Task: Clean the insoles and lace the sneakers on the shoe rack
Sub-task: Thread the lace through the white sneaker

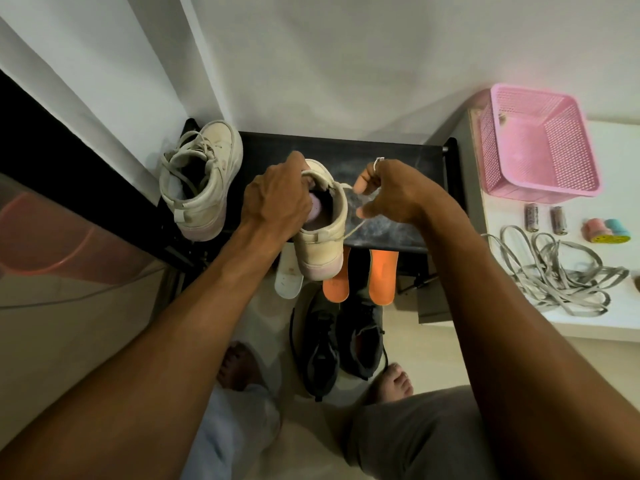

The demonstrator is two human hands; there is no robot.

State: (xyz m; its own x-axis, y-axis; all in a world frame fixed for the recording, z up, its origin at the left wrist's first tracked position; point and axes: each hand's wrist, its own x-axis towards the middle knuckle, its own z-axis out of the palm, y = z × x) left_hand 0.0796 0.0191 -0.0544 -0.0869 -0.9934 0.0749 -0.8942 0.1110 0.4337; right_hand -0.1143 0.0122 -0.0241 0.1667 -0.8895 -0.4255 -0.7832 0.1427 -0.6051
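Over the front edge of the black rack (381,147), my left hand (277,195) grips a cream sneaker (320,247) at its collar. My right hand (391,192) pinches its lace (353,230) beside it, with bare shelf behind and the laced sneaker (204,178) at the rack's left end.

Scuffed matt cream sneaker (320,237), perforated glossy pink plastic basket (540,147), dusty matt black rack top (391,157), flat woven laces (561,271)
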